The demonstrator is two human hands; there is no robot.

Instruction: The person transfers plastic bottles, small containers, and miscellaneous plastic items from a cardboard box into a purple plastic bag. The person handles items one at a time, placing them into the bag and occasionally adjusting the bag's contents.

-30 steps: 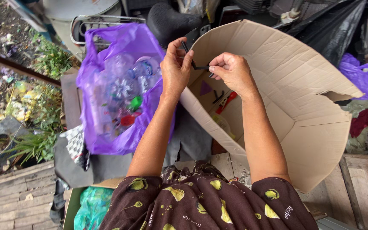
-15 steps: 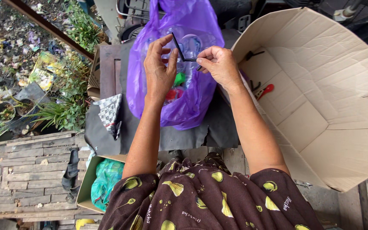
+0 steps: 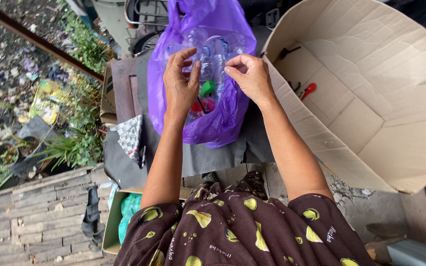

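Both hands are up at the purple plastic bag (image 3: 193, 74), which sits on a dark grey cloth (image 3: 213, 152) between the person and the big open cardboard box (image 3: 371, 98). The left hand (image 3: 179, 86) lies flat on the film, fingers spread and loose, clamped on nothing. The right hand (image 3: 250, 76) has thumb and fingertips drawn together; whether they pinch film, I cannot tell. Clear plastic bottles (image 3: 208, 59) with green and red caps show through. Judging by that, the bag is light, thin and slippery, soft-sided and lumpy; best gathered at the neck up top, not the belly
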